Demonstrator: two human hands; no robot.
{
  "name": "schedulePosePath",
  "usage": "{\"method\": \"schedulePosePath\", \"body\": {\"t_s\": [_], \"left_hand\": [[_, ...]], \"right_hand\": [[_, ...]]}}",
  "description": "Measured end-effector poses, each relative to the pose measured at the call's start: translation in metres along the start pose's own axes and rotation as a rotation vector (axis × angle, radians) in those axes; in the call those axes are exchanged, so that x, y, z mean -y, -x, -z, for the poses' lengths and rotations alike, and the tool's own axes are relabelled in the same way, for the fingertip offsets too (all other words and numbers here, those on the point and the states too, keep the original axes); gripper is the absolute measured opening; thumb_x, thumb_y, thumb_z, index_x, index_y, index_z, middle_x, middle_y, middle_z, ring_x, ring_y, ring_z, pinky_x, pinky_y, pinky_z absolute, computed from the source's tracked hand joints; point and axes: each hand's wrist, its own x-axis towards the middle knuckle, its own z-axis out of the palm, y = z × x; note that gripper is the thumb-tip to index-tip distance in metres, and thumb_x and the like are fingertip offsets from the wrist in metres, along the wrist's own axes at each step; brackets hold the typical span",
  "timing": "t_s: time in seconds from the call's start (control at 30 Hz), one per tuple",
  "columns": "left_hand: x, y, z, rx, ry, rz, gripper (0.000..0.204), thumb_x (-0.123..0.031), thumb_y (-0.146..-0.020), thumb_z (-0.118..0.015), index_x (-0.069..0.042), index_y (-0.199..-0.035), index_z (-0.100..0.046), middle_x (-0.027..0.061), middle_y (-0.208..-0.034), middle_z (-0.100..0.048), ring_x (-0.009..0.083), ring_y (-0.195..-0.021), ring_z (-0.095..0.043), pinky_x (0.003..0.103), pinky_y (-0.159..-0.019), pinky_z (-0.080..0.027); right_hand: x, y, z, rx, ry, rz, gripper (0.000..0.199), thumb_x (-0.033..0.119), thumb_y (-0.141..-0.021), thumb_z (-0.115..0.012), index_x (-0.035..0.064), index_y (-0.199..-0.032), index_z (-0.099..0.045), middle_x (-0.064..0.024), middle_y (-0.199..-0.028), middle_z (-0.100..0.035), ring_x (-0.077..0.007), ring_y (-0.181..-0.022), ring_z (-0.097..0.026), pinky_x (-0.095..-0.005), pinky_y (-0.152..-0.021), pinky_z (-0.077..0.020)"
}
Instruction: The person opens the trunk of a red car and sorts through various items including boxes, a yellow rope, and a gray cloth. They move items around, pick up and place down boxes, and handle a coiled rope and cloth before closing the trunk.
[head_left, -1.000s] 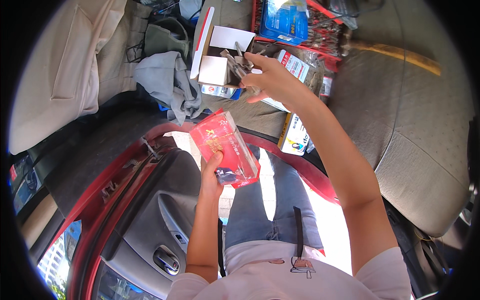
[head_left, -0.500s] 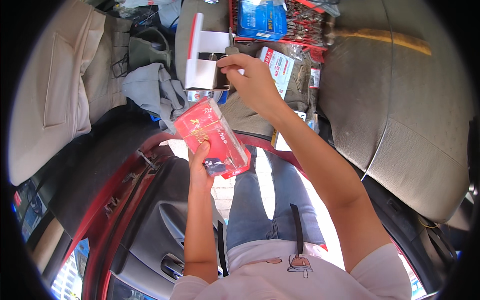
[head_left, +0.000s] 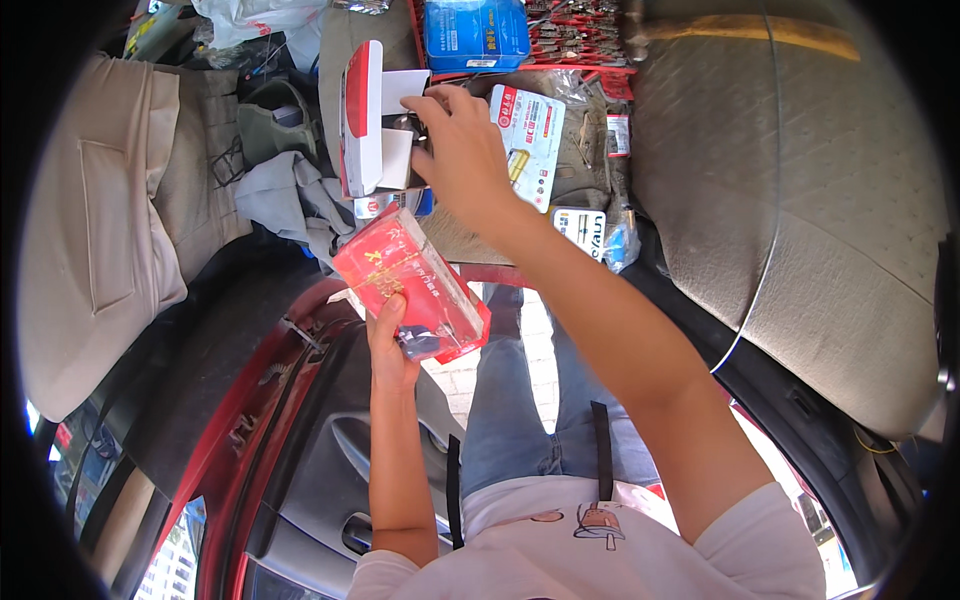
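My left hand (head_left: 388, 345) grips a flat red box (head_left: 405, 280) with gold and white print and a clear plastic wrapping, the thumb lying on its face. Above it, on the seat, an open white-and-red carton (head_left: 362, 120) has its flaps raised. My right hand (head_left: 465, 150) reaches over the carton from the right, fingers curved and thumb apart from them. Between them, inside the carton, shows a small dark metal piece (head_left: 408, 125); its kind is unclear, and the hand partly hides it. I cannot tell whether the fingertips touch it.
A white-and-red lock box (head_left: 528, 140) lies right of the carton, with a smaller white box (head_left: 578, 230) below. Behind are a blue tin (head_left: 475, 35) and a red tray (head_left: 590, 40) of metal parts. Grey cloth (head_left: 290, 200) lies left; a car door (head_left: 330, 480) stands open.
My right thumb and fingers have spread apart over the carton. The key-like metal piece that stuck up by them no longer shows there. The left hand keeps its hold; the view has shifted slightly.
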Motion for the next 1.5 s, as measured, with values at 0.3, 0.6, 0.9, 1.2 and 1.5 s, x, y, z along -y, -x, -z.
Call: {"method": "schedulePosePath", "body": {"t_s": [0.3,0.6,0.9,1.2,1.5], "left_hand": [[0.001,-0.001,0.004,-0.017,-0.023,-0.014,0.054,-0.023,-0.076,-0.062,-0.002,-0.122,-0.040,0.0092,-0.110,-0.053,0.0197,-0.100,-0.055,0.034,-0.086,-0.046],[0.009,0.001,0.022,-0.025,0.021,-0.002,0.053,-0.024,-0.078,-0.061,-0.001,-0.121,-0.041,0.0100,-0.110,-0.054,0.0190,-0.098,-0.056,0.033,-0.084,-0.047],[0.010,0.001,0.033,0.009,0.069,0.005,0.047,-0.028,-0.081,-0.058,-0.003,-0.118,-0.045,0.0096,-0.109,-0.059,0.0215,-0.097,-0.059,0.037,-0.086,-0.047],[0.021,0.000,0.032,-0.007,0.112,0.069,0.049,-0.031,-0.081,-0.058,-0.003,-0.119,-0.045,0.0096,-0.111,-0.058,0.0222,-0.100,-0.058,0.037,-0.087,-0.046],[0.025,-0.003,0.021,0.051,0.090,0.109,0.049,-0.032,-0.081,-0.057,-0.003,-0.119,-0.045,0.0093,-0.111,-0.058,0.0218,-0.100,-0.058,0.037,-0.087,-0.047]], "right_hand": [[-0.009,0.001,-0.018,0.070,0.057,0.073,0.018,0.001,-0.070,-0.059,0.0029,-0.087,-0.057,-0.0139,-0.101,-0.048,-0.0305,-0.095,-0.049,-0.0377,-0.073,-0.0472],[0.014,-0.004,0.019,-0.199,-0.214,0.211,0.005,0.006,-0.070,-0.066,0.0031,-0.074,-0.065,-0.0079,-0.075,-0.058,-0.0223,-0.072,-0.058,-0.0339,-0.064,-0.0475],[-0.007,0.006,0.081,-0.114,-1.055,-0.482,0.019,0.024,-0.086,-0.060,0.0065,-0.092,-0.064,0.0002,-0.083,-0.062,-0.0095,-0.077,-0.059,-0.0309,-0.080,-0.0481],[-0.052,0.023,0.079,-0.023,-1.882,-0.838,0.030,0.037,-0.091,-0.048,0.0117,-0.075,-0.051,0.0058,-0.053,-0.039,-0.0094,-0.053,-0.046,-0.0405,-0.089,-0.0477],[-0.067,-0.022,0.061,0.761,-2.041,-0.688,0.038,0.041,-0.092,-0.044,0.0092,-0.072,-0.046,-0.0003,-0.071,-0.054,-0.0148,-0.072,-0.049,-0.0175,-0.036,-0.0381]]}}
